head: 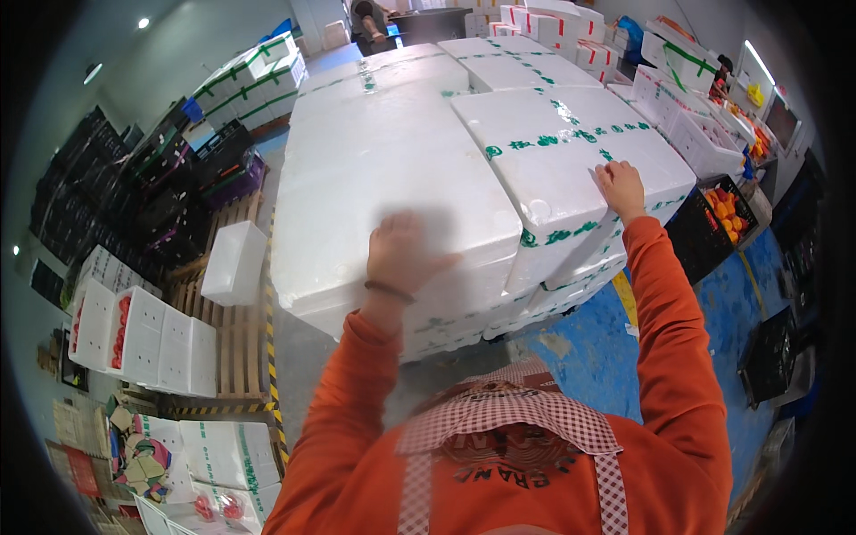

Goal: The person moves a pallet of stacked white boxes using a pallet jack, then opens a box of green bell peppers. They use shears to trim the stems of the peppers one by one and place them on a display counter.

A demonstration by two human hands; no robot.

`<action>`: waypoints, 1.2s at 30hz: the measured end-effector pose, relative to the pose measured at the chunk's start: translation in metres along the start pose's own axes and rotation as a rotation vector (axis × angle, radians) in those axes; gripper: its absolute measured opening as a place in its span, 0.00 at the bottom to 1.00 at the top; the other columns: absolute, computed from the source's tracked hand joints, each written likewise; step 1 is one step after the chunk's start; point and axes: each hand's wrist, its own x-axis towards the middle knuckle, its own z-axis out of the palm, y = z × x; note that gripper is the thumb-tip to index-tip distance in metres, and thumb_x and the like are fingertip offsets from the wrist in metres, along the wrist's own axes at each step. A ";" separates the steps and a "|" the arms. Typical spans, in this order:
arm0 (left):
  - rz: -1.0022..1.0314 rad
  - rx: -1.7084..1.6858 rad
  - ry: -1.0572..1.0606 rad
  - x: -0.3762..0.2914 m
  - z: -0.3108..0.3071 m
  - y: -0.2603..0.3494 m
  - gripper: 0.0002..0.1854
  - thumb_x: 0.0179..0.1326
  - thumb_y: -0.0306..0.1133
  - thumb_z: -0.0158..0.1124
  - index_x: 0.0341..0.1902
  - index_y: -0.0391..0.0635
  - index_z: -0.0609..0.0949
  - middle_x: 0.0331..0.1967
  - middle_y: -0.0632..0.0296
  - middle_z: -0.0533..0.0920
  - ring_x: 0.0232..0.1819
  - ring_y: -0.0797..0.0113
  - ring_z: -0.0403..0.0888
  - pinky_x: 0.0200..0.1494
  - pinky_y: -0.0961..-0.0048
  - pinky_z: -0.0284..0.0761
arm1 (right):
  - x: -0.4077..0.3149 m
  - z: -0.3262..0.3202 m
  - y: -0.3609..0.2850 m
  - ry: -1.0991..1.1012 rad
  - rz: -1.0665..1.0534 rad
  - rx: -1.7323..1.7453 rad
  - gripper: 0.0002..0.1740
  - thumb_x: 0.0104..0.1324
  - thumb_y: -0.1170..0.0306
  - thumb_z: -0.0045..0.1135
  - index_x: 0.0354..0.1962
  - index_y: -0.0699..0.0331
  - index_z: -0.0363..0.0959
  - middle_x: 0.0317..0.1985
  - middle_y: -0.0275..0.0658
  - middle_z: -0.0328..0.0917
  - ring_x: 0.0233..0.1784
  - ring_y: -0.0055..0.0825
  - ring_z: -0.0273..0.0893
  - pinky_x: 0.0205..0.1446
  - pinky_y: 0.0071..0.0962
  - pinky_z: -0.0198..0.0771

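Observation:
A plain white polystyrene foam box (pixel 374 154) lies before me on a large stack, at its near left corner. Over its near edge is my left hand (pixel 402 253), motion-blurred, thumb spread to the right and nothing held. Whether it touches the box, I cannot tell. To the right sits another foam box (pixel 515 150), sealed with clear tape bearing green print. My right hand (pixel 622 190) rests on the top of that box near its right side, fingers slightly bent and not around anything. A narrow gap separates the two boxes.
More taped foam boxes (pixel 528 70) fill the stack's far side. At right stands a black crate of orange fruit (pixel 725 214). A wooden pallet (pixel 231 348) at left carries an open foam box (pixel 234 264). Black crates (pixel 87 180) rise behind. A person (pixel 369 27) is beyond the stack.

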 end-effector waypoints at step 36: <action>-0.021 0.089 0.034 0.001 0.009 0.001 0.38 0.42 0.58 0.76 0.48 0.37 0.84 0.50 0.49 0.85 0.54 0.54 0.83 0.57 0.61 0.78 | 0.006 0.007 -0.007 0.082 0.290 0.206 0.14 0.62 0.59 0.55 0.36 0.58 0.82 0.38 0.44 0.83 0.43 0.44 0.80 0.49 0.39 0.74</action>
